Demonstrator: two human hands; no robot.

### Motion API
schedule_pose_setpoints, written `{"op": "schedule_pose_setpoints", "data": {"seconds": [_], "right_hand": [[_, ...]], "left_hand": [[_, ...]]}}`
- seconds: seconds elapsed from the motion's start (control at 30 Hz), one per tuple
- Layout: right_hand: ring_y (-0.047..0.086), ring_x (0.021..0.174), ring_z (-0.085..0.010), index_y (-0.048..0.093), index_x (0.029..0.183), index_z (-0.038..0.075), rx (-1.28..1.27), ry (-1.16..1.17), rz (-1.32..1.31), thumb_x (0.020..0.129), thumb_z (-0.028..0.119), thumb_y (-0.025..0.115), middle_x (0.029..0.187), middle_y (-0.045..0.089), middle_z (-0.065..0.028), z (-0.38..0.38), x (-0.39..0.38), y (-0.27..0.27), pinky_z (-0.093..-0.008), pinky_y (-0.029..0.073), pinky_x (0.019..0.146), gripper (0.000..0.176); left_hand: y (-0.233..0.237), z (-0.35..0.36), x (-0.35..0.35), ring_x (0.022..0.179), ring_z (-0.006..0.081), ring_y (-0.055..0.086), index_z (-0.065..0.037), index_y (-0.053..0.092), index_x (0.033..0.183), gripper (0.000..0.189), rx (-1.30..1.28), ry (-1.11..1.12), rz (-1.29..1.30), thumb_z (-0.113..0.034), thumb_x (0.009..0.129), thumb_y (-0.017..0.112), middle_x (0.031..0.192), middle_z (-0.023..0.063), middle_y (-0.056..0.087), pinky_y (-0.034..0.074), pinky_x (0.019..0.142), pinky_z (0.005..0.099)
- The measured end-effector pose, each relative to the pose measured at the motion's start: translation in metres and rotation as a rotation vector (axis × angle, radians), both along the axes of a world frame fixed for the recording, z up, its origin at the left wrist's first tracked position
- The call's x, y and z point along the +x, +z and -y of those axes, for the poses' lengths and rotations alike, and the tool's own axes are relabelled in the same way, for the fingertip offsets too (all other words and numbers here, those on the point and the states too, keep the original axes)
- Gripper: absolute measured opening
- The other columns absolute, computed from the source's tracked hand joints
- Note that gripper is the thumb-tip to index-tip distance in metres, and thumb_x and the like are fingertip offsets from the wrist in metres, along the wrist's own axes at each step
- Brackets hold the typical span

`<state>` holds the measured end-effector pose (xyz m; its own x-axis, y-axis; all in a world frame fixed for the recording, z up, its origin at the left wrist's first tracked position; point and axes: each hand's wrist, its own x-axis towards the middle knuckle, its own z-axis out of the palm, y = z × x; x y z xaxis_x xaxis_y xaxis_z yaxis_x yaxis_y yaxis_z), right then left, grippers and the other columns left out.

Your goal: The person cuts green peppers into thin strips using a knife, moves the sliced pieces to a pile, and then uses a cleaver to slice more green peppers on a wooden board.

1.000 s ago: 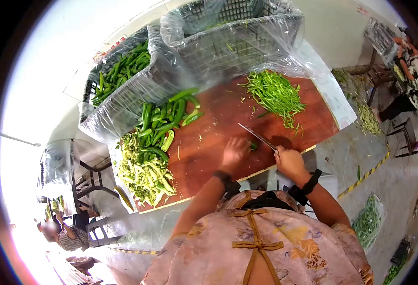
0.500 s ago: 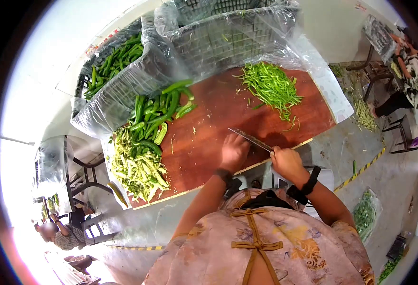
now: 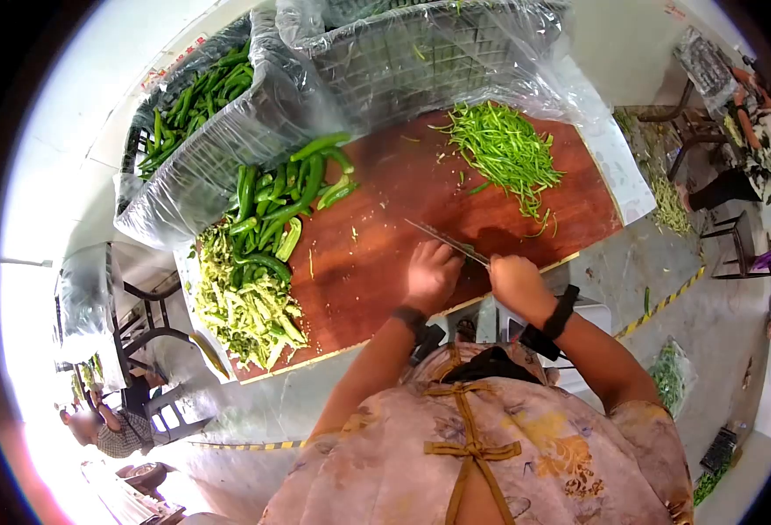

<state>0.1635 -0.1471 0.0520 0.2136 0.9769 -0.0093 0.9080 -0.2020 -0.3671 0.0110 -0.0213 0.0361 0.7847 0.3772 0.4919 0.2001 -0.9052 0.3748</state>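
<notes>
My right hand [image 3: 518,284] is closed around the handle of a knife [image 3: 435,234], whose thin blade points up and left over the reddish-brown board [image 3: 359,297]. Just left of the blade, my left hand [image 3: 432,273] rests on the board with curled fingers; whatever lies under them is hidden. A little green shows beside the blade near the handle. Whole long green peppers [image 3: 280,206] lie in a heap at the board's left. Below them spreads a pile of pale pepper cores [image 3: 245,302]. Thin green pepper shreds [image 3: 506,156] form a mound at the upper right.
Behind the board stands a plastic-lined crate [image 3: 429,66]; another lined crate [image 3: 189,144] at upper left holds more green peppers. Other people work at far right and lower left. A bag of greens [image 3: 668,378] sits on the floor at right, near yellow-black tape [image 3: 665,302].
Both hands and the knife have shifted slightly left in view. The blade is now closer against the left hand's fingers. The camera view has also moved a little.
</notes>
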Motion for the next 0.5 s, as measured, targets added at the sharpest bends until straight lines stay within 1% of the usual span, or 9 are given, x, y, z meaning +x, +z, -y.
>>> {"op": "schedule_pose_setpoints", "data": {"seconds": [0.07,0.13,0.2,0.3,0.33,0.4,0.5], "right_hand": [[0.06,0.059,-0.0394,0.057,0.08,0.001,0.037,-0.016,-0.001,0.085,0.014,0.049,0.063,0.06,-0.0201,-0.016,-0.007,0.002,-0.049,0.048,0.055,0.016],[0.06,0.06,-0.0394,0.057,0.08,0.001,0.039,-0.033,0.003,0.085,0.015,0.05,0.064,0.06,-0.02,-0.027,-0.011,-0.001,-0.0493,0.048,0.056,0.016],[0.06,0.061,-0.0394,0.058,0.081,0.001,0.037,-0.052,0.012,0.085,0.015,0.05,0.064,0.06,-0.0198,-0.028,-0.011,-0.003,-0.0497,0.048,0.057,0.017],[0.061,0.064,-0.0398,0.058,0.082,0.002,0.099,-0.085,-0.036,0.086,0.017,0.051,0.066,0.061,-0.0199,-0.018,-0.007,-0.001,-0.0503,0.048,0.059,0.017],[0.06,0.065,-0.04,0.058,0.082,0.002,0.033,-0.094,-0.017,0.086,0.018,0.051,0.066,0.061,-0.0202,-0.011,-0.005,0.006,-0.0506,0.047,0.06,0.018],[0.06,0.066,-0.0407,0.058,0.082,0.002,-0.091,-0.111,-0.016,0.086,0.02,0.052,0.068,0.061,-0.0215,0.006,-0.005,0.023,-0.051,0.047,0.061,0.02],[0.06,0.066,-0.0406,0.058,0.081,0.001,-0.149,-0.096,-0.028,0.086,0.02,0.052,0.068,0.061,-0.0218,0.025,-0.004,0.034,-0.0512,0.047,0.061,0.021]], "left_hand": [[-0.005,-0.001,0.001,0.094,0.0244,0.055,-0.01,0.066,0.087,0.017,-0.003,-0.008,0.031,-0.01,0.071,0.059,0.093,0.0032,0.059,0.045,0.08,0.0395],[-0.006,-0.003,0.001,0.095,0.0242,0.055,-0.01,0.066,0.087,0.016,0.002,-0.016,0.064,-0.009,0.072,0.059,0.094,0.003,0.06,0.045,0.079,0.0393],[-0.008,-0.002,0.001,0.091,0.0286,0.056,-0.012,0.067,0.084,0.016,0.007,-0.006,0.046,-0.014,0.069,0.061,0.094,0.0043,0.061,0.046,0.076,0.0414],[-0.009,-0.002,0.001,0.091,0.0284,0.057,-0.012,0.066,0.085,0.017,0.026,0.03,0.032,-0.015,0.069,0.061,0.094,0.0048,0.062,0.046,0.077,0.0419],[-0.007,-0.001,0.001,0.091,0.0284,0.057,-0.012,0.066,0.085,0.017,0.026,0.033,0.033,-0.015,0.069,0.061,0.094,0.0048,0.062,0.046,0.077,0.0419],[-0.005,0.002,0.002,0.092,0.0246,0.056,-0.011,0.065,0.084,0.012,0.034,0.045,0.021,-0.01,0.073,0.06,0.092,0.0029,0.06,0.046,0.079,0.0399],[-0.011,-0.001,0.001,0.092,0.0248,0.056,-0.011,0.064,0.084,0.012,0.031,0.021,0.033,-0.01,0.072,0.061,0.092,0.0032,0.06,0.046,0.078,0.0405]]}}
